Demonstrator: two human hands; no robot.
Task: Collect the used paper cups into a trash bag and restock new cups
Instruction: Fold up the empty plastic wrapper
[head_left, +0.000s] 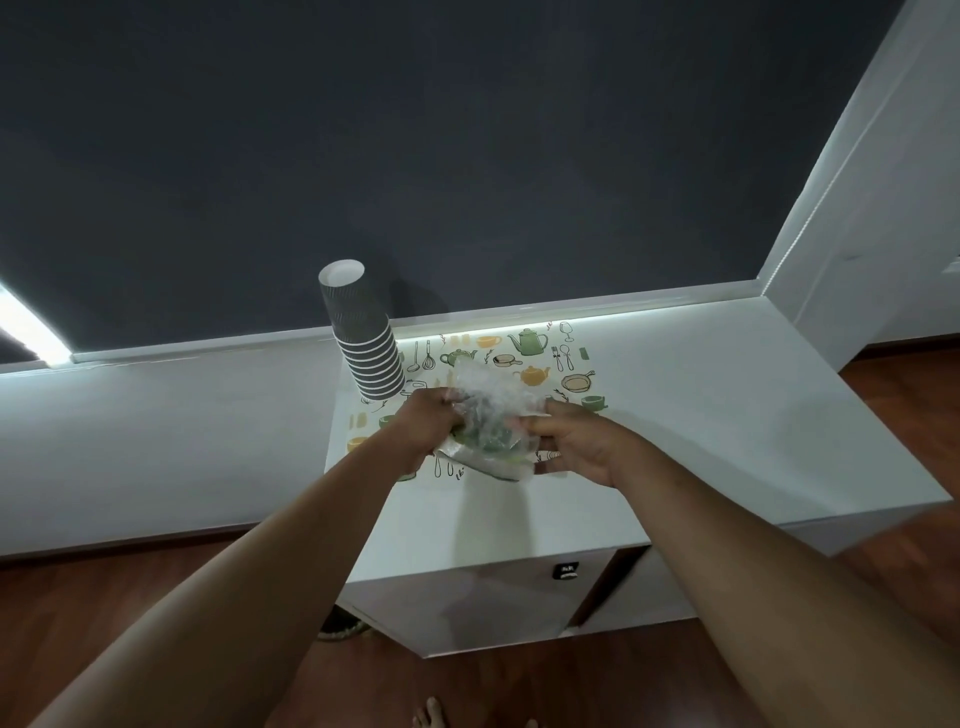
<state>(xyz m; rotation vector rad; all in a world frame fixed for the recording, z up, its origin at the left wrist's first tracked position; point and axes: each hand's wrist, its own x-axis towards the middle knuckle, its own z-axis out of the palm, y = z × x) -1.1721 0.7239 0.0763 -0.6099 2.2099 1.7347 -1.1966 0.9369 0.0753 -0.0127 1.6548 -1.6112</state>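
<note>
Both hands up over the white bench (701, 415), gripping one crumpled clear plastic bag (488, 415) between them. Left hand (423, 423) has its fingers curled into the bag's left side; right hand (576, 441) pinches the right side, fingers bent round the plastic. Bag is bunched up and held just above the printed mat (519, 353); something greenish shows through it, can't tell whether that is contents or the mat's print behind.

Stack of grey ribbed paper cups (363, 332) stands upside down at the mat's back-left corner, near the dark wall (467, 130), just beyond the left hand, not touched by either hand. Stack looks tilted in this wide-angle view.

Mat is printed with teapots, pans and utensils and lies on the bench's left part. Wooden floor (156, 597) below; bare toes (431, 714) at the bottom edge.
</note>
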